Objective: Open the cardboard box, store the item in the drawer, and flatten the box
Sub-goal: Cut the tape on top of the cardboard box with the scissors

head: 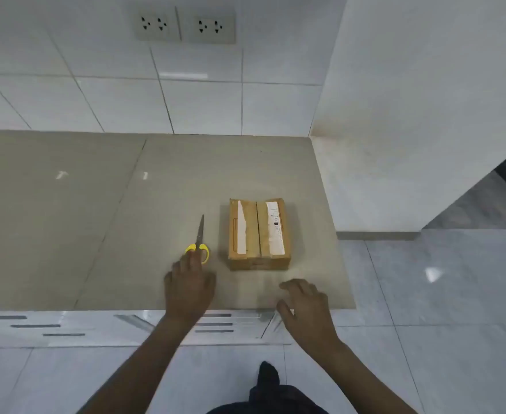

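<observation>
A small closed cardboard box (259, 233) with torn white labels on its top flaps sits on the beige counter (96, 219), toward its right end. Left of the box lie scissors (199, 239) with yellow handles, blades pointing away from me. My left hand (189, 286) reaches over the counter's front, its fingertips touching the yellow handles, not closed around them. My right hand (304, 306) hovers at the counter's front edge, just below the box, fingers loosely curled and holding nothing.
White drawer fronts (66, 327) with dark slot handles run under the counter's front edge. A tiled wall with two sockets (186, 25) stands behind. A white wall (410, 130) bounds the counter on the right. My foot (268, 375) is on the floor below.
</observation>
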The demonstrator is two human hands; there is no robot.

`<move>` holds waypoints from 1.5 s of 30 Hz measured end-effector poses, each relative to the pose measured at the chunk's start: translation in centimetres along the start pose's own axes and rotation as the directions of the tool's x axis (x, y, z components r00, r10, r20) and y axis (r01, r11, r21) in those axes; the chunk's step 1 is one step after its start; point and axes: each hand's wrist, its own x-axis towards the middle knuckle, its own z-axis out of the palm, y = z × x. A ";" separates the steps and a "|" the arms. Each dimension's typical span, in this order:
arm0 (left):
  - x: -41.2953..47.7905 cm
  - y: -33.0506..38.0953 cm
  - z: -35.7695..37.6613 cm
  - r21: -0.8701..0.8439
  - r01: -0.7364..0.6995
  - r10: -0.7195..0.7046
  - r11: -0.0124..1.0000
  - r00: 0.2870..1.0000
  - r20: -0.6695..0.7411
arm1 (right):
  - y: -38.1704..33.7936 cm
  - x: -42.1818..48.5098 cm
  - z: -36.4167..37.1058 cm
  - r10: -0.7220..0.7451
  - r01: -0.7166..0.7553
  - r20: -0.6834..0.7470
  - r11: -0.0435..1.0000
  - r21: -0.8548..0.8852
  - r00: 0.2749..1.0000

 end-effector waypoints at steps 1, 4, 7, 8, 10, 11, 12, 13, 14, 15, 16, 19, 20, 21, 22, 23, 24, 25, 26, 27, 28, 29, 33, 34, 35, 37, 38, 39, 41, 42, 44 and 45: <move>1.3 -0.4 0.5 0.013 0.043 -0.043 0.999 0.999 -0.003 | 0.1 1.0 -0.6 -0.025 0.029 -0.097 0.999 0.035 0.995; 3.3 -0.5 0.8 0.087 0.121 -0.130 0.989 0.986 0.107 | -0.3 4.2 -2.6 -0.055 0.081 -0.230 0.991 0.104 0.972; 3.8 0.3 1.7 0.168 0.107 -0.133 0.980 0.980 0.150 | 0.1 7.3 -3.0 -0.133 0.156 -0.186 0.982 0.111 0.973; 3.7 0.6 2.0 0.200 0.088 -0.109 0.976 0.990 0.092 | 0.4 8.5 -2.7 -0.177 0.189 -0.137 0.979 0.074 0.975; 3.9 0.9 2.3 0.265 0.049 -0.061 0.963 0.997 0.037 | 1.0 10.4 -2.2 -0.245 0.245 0.019 0.969 -0.027 0.969; 3.9 1.0 2.4 0.296 0.029 -0.043 0.955 0.998 0.041 | 1.2 11.2 -1.7 -0.255 0.262 0.096 0.963 -0.063 0.962; 4.0 1.3 2.3 0.314 0.022 -0.039 0.949 0.998 0.050 | 1.5 11.7 -1.2 -0.257 0.271 0.153 0.959 -0.080 0.954; 4.2 1.3 2.3 0.307 0.011 -0.028 0.952 0.998 0.050 | 1.8 11.9 -0.7 -0.249 0.268 0.192 0.960 -0.080 0.949; 4.4 1.3 2.0 0.292 0.012 -0.031 0.956 0.998 0.062 | 2.0 11.9 -0.2 -0.241 0.261 0.210 0.963 -0.070 0.948; 4.7 1.2 1.6 0.255 0.025 -0.044 0.967 0.997 0.070 | 2.3 11.8 0.3 -0.242 0.257 0.199 0.965 -0.055 0.950; 5.1 1.1 1.0 0.202 0.046 -0.066 0.978 0.993 0.095 | 2.5 11.8 0.7 -0.253 0.263 0.173 0.964 -0.039 0.952; 6.5 0.2 -0.3 -0.127 0.226 -0.207 0.966 0.968 0.142 | 2.8 11.8 1.4 -0.274 0.274 0.132 0.962 0.012 0.953; 6.7 -0.6 -0.4 -0.239 0.256 -0.242 0.937 0.966 0.087 | 2.9 11.9 1.5 -0.270 0.269 0.131 0.963 0.024 0.954; 6.8 -1.1 -0.8 -0.363 0.288 -0.272 0.886 0.957 0.095 | 2.9 12.0 1.5 -0.265 0.262 0.130 0.964 0.034 0.956; 6.4 -1.6 -1.4 -0.513 0.292 -0.261 0.807 0.956 0.132 | 2.9 12.0 1.6 -0.263 0.259 0.134 0.965 0.046 0.955; 5.8 -2.0 -2.0 -0.606 0.227 -0.201 0.762 0.973 0.112 | 2.9 12.1 1.6 -0.259 0.253 0.136 0.966 0.059 0.956; 4.9 -2.1 -2.9 -0.628 0.131 -0.106 0.767 0.991 0.078 | 2.9 12.1 1.7 -0.251 0.243 0.139 0.967 0.070 0.958; 3.8 -2.4 -3.7 -0.619 0.022 0.022 0.785 0.998 0.063 | 2.9 12.1 1.7 -0.246 0.237 0.142 0.968 0.078 0.959; 2.7 -2.6 -4.3 -0.583 -0.095 0.157 0.807 0.986 0.057 | 2.9 12.1 1.7 -0.244 0.234 0.140 0.969 0.085 0.960; 1.8 -2.7 -4.9 -0.515 -0.204 0.272 0.833 0.960 0.061 | 2.9 12.1 1.8 -0.244 0.234 0.137 0.968 0.089 0.960; 1.0 -3.1 -5.0 -0.410 -0.308 0.367 0.858 0.928 0.070 | 2.9 12.2 1.8 -0.241 0.230 0.135 0.969 0.089 0.961; 0.4 -3.5 -4.8 -0.310 -0.393 0.434 0.865 0.898 0.072 | 2.9 12.2 1.8 -0.235 0.225 0.136 0.971 0.087 0.962; 0.6 -4.3 -4.6 -0.232 -0.373 0.397 0.898 0.916 0.064 | 2.7 12.1 1.8 -0.227 0.219 0.135 0.973 0.076 0.964; 0.7 -4.3 -4.9 -0.227 -0.383 0.406 0.896 0.912 0.063 | 2.7 12.1 1.8 -0.225 0.216 0.136 0.973 0.076 0.965; 0.8 -4.4 -4.9 -0.219 -0.404 0.425 0.888 0.903 0.056 | 2.6 12.1 1.8 -0.223 0.215 0.138 0.974 0.074 0.965; 0.9 -4.5 -5.3 -0.214 -0.419 0.440 0.883 0.896 0.063 | 2.7 12.2 1.8 -0.221 0.214 0.144 0.975 0.064 0.965; 1.0 -4.5 -5.5 -0.223 -0.410 0.435 0.885 0.897 0.078 | 2.7 12.2 1.8 -0.220 0.213 0.145 0.975 0.061 0.965; 1.1 -4.6 -5.5 -0.233 -0.411 0.438 0.882 0.895 0.079 | 2.6 12.2 1.8 -0.218 0.211 0.145 0.975 0.063 0.965; 1.7 -4.3 -5.3 -0.257 -0.408 0.441 0.876 0.893 0.086 | 2.6 12.1 1.8 -0.215 0.206 0.148 0.976 0.072 0.965; 2.0 -3.8 -5.2 -0.268 -0.413 0.450 0.870 0.888 0.093 | 2.6 12.1 1.7 -0.215 0.206 0.149 0.976 0.077 0.965; 2.6 -2.7 -4.8 -0.300 -0.428 0.479 0.853 0.869 0.121 | 2.6 12.1 1.7 -0.212 0.201 0.154 0.976 0.084 0.965; 3.0 -2.0 -4.6 -0.323 -0.437 0.495 0.840 0.860 0.123 | 2.5 12.1 1.7 -0.211 0.199 0.155 0.976 0.087 0.965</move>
